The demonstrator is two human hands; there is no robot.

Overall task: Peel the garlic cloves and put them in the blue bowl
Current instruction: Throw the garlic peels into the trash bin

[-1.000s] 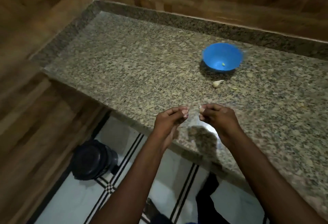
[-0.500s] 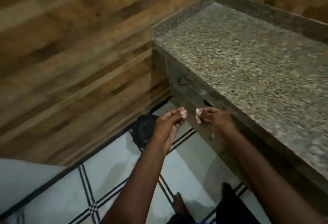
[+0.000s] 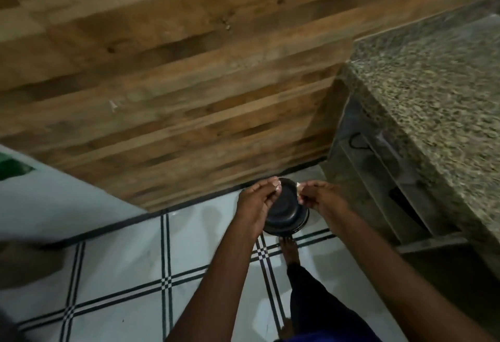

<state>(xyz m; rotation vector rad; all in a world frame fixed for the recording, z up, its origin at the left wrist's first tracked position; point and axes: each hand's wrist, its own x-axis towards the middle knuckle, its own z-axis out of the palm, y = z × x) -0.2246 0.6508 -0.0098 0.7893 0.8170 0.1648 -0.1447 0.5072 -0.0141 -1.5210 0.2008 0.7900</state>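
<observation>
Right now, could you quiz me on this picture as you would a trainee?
1. True or false: the blue bowl is in view.
2. What lies directly below both hands? A) granite counter B) black round container on the floor C) green cloth
3. Which hand pinches something small and pale?

Key:
1. False; only the granite counter's corner shows.
2. B, the black container sits on the tiled floor under the left hand.
3. The right hand, at its fingertips; probably a garlic clove.
</observation>
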